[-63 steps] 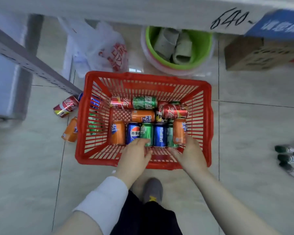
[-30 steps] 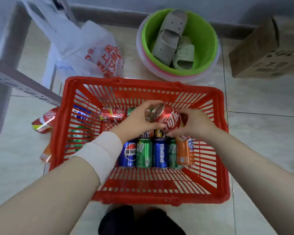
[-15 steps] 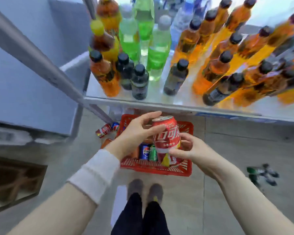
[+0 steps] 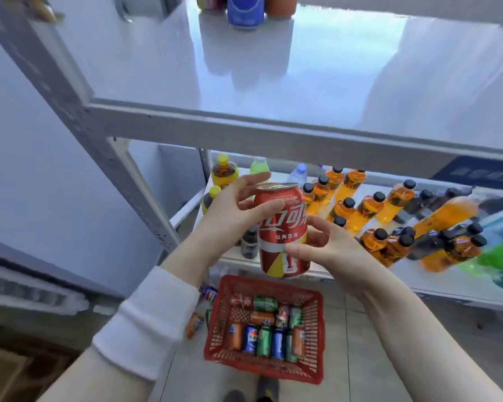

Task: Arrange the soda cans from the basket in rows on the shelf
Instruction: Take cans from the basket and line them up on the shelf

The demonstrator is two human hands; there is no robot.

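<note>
Head view: both hands hold one red cola can (image 4: 282,230) upright between them. The left hand (image 4: 230,216) wraps its upper half, thumb across the front. The right hand (image 4: 325,245) cups the lower side with curled fingers. The can looks sealed, so probably fairly heavy, rigid and smooth. The mid-body is the safest place to hold it; squeezing could dent its thin wall. The white shelf (image 4: 302,76) lies above and beyond the hands. The red basket (image 4: 319,329) of soda cans (image 4: 263,332) sits below them on the floor.
</note>
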